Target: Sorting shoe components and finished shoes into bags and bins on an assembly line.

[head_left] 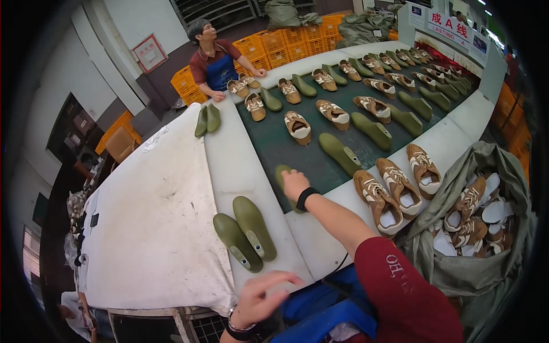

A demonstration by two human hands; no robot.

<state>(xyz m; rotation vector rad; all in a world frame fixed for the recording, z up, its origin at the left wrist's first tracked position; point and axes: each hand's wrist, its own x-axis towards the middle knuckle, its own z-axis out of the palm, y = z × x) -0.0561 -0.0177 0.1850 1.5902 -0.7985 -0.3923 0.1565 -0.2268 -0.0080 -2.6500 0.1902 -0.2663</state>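
My right hand (294, 186) reaches over the near left corner of the dark green conveyor belt (269, 143), its fingers wrapped round a green shoe last (280, 173). Most of that last is hidden under the hand. Lower down, my left hand (262, 302) hovers in front of the white table edge, fingers stretched out and holding nothing. Closest to it is a pair of green shoe lasts (251, 226), side by side on the white ledge. Farther along the belt, another green last (337, 153) lies beside brown shoes with white laces (298, 127).
Three brown sneakers (389, 180) stand on the belt's right border, by a grey-green sack (446, 220) filled with shoes. Across the belt stands a co-worker (214, 63) in a blue apron, near another pair of lasts (207, 119). A white cloth-covered table (154, 211) spreads to the left.
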